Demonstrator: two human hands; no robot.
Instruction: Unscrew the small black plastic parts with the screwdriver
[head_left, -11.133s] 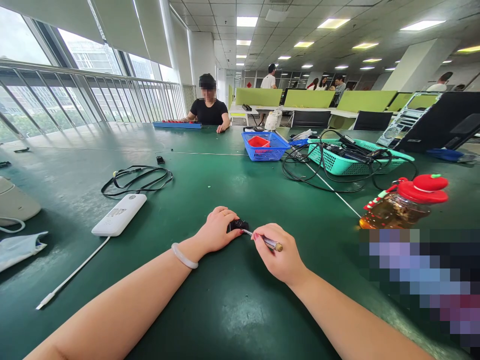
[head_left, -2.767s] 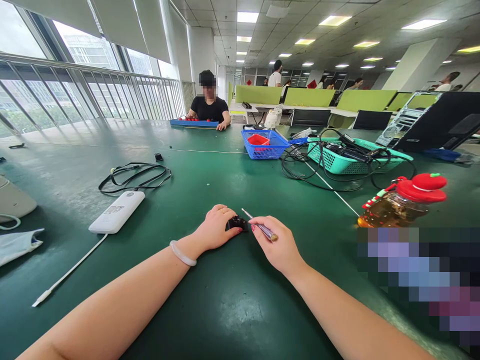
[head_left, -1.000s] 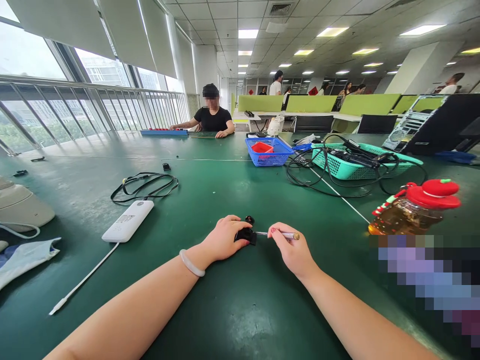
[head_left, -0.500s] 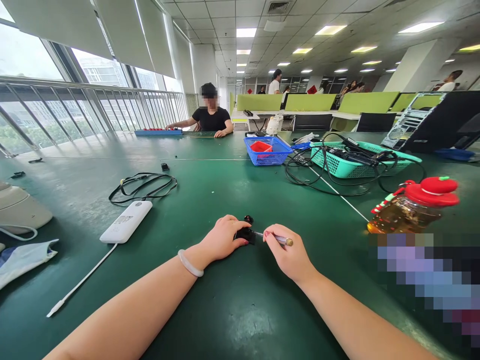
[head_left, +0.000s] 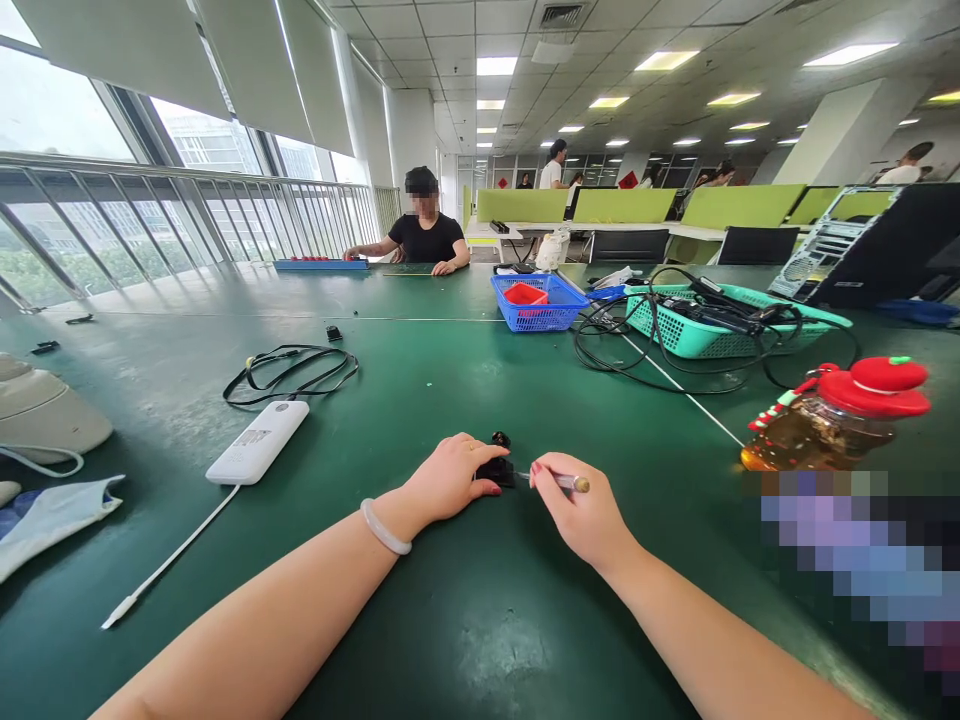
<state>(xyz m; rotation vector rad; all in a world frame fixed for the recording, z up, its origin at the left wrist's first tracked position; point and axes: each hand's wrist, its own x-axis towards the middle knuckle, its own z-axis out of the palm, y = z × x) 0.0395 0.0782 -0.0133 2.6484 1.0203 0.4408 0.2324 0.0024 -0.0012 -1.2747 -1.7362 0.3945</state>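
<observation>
My left hand (head_left: pixel 448 478), with a pale bangle on its wrist, holds a small black part (head_left: pixel 498 471) down on the green table between thumb and fingers. The palm and fingers cover some of that part, so its full shape is hidden. My right hand (head_left: pixel 576 507) is closed around a slim screwdriver (head_left: pixel 571 482) with a brownish end cap. Its thin metal shaft points left, and the tip is at the right edge of the black part; I cannot tell whether it touches. A small round black piece (head_left: pixel 500 439) sits just beyond my left fingertips.
On the left lie a white power bank (head_left: pixel 259 442) with its cable and a coiled black cable (head_left: pixel 292 375). Farther off are a blue basket (head_left: pixel 538 315) and a teal basket (head_left: pixel 679 342) of cables. A red-lidded bottle (head_left: pixel 836 430) is at right. A person (head_left: pixel 426 240) sits across the table (head_left: pixel 420 630).
The whole scene has shifted slightly to the right as the camera turned a little. My hands, the black part and the screwdriver keep nearly the same positions relative to each other.
</observation>
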